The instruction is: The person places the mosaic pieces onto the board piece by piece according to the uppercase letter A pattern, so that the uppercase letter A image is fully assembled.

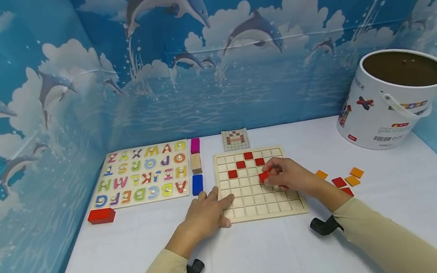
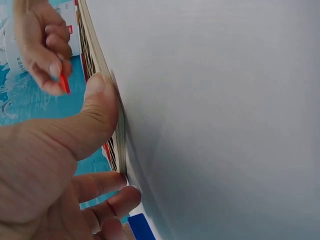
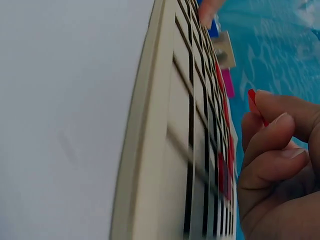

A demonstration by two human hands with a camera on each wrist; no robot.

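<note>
A square wooden grid board (image 1: 256, 200) lies on the white table, with several red tiles (image 1: 232, 174) set in cells of its upper rows. My right hand (image 1: 289, 175) pinches one more red tile (image 3: 252, 98) between thumb and fingertips, held above the board's right half. In the left wrist view that tile (image 2: 64, 84) stands tilted in the fingers. My left hand (image 1: 205, 214) rests against the board's left side near its front corner, fingers loosely spread. The left thumb (image 2: 102, 100) touches the board's edge.
Loose orange tiles (image 1: 352, 180) and red tiles (image 1: 339, 182) lie right of the board. Behind it is a small pattern card (image 1: 235, 140). An alphabet board (image 1: 142, 175), coloured blocks (image 1: 197, 184) and a red block (image 1: 101, 216) lie left. A white bucket (image 1: 391, 120) stands back right.
</note>
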